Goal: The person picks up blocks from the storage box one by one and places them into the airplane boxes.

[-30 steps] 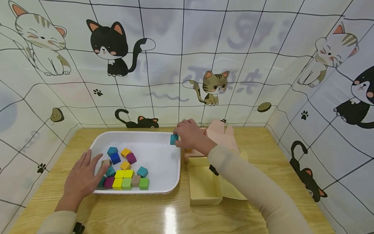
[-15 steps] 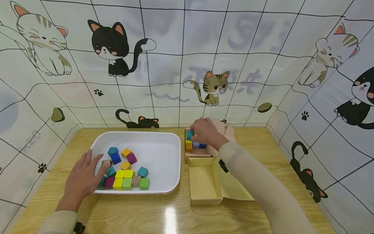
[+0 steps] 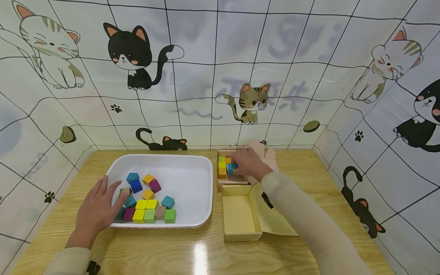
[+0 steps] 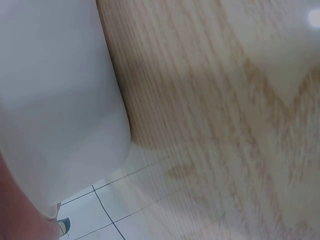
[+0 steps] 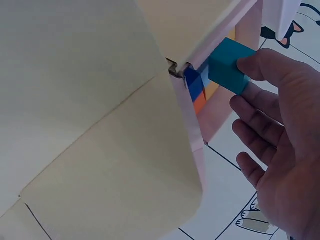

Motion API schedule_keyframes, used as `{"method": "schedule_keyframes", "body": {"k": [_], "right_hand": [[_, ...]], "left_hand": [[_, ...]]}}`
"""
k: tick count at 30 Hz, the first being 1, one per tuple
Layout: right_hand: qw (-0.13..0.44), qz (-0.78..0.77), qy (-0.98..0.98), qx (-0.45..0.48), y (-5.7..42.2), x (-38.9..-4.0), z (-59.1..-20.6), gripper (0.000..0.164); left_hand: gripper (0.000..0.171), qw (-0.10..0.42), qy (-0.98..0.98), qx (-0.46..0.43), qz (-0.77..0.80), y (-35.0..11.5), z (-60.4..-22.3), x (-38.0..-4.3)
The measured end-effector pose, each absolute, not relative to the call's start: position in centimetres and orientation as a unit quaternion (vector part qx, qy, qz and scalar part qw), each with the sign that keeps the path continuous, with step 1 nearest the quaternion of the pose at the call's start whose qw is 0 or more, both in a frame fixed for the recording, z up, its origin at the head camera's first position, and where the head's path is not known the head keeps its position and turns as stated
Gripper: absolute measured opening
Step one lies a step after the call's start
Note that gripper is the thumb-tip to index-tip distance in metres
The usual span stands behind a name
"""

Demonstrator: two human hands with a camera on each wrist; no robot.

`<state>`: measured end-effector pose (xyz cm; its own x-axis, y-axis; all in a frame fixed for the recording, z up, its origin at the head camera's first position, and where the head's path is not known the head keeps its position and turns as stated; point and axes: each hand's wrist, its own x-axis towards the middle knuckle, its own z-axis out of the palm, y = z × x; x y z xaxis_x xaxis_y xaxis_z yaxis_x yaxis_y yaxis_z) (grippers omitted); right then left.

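My right hand (image 3: 250, 162) pinches a teal cube (image 5: 227, 65) between thumb and fingertips, over the open pink box (image 3: 233, 182) at the back. Its other fingers are loosely bent in the right wrist view. Yellow, orange and blue cubes lie in that box, partly hidden by the hand. My left hand (image 3: 97, 208) rests on the left edge of the white tray (image 3: 192, 191), fingers extended. Several loose cubes in the tray, such as a purple cube (image 3: 155, 186) and a green cube (image 3: 170, 216), lie near it.
An open yellow box (image 3: 242, 233) stands right of the tray, in front of the pink box, its lid (image 3: 275, 221) folded out to the right. A cat-patterned sheet (image 3: 192, 76) backs the wooden table (image 3: 165, 252).
My right hand has carried the teal cube from the tray's right rim rightward to the pink box, then lowered it toward the cubes inside. My left hand has stayed put.
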<state>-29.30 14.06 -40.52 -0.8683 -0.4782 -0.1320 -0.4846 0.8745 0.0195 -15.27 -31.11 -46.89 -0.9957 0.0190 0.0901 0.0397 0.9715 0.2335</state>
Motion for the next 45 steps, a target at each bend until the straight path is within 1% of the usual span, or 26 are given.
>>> {"method": "schedule_keyframes", "body": {"k": [7,14,20,23,26,28,30,34,38,45], "right_hand": [[0.080,0.026,0.966,-0.246,14.2,-29.5,-41.2,0.008],[0.086,0.036,0.967,-0.236,14.1,-29.7,-42.1,0.011],[0.078,0.043,0.965,-0.245,13.8,-29.8,-43.0,0.010],[0.072,0.053,0.964,-0.249,13.6,-29.8,-43.5,0.017],[0.065,0.063,0.964,-0.251,13.5,-29.7,-43.7,0.012],[0.060,0.076,0.963,-0.252,13.4,-29.7,-43.8,0.012],[0.053,0.087,0.961,-0.256,13.3,-29.7,-43.9,0.016],[0.033,0.127,0.955,-0.266,13.2,-29.6,-44.2,0.011],[0.014,0.165,0.948,-0.271,13.1,-29.5,-44.4,0.015],[0.013,0.146,0.951,-0.272,13.2,-29.2,-44.0,0.016]], "left_hand": [[0.074,0.044,-0.992,-0.014,-0.116,-31.1,-46.9,-15.3],[0.073,0.043,-0.992,-0.016,-0.113,-31.1,-46.9,-15.3],[0.073,0.042,-0.993,-0.016,-0.113,-31.0,-46.8,-15.2],[0.074,0.043,-0.993,-0.018,-0.113,-30.9,-46.8,-15.2],[0.074,0.048,-0.993,-0.019,-0.109,-30.9,-46.9,-15.2],[0.074,0.047,-0.993,-0.018,-0.110,-31.0,-46.9,-15.2],[0.074,0.046,-0.993,-0.015,-0.109,-31.0,-46.8,-15.2],[0.074,0.049,-0.993,-0.014,-0.110,-31.1,-46.8,-15.2],[0.074,0.051,-0.992,-0.017,-0.111,-31.1,-46.8,-15.2],[0.074,0.050,-0.992,-0.013,-0.113,-31.0,-46.7,-15.1]]}}
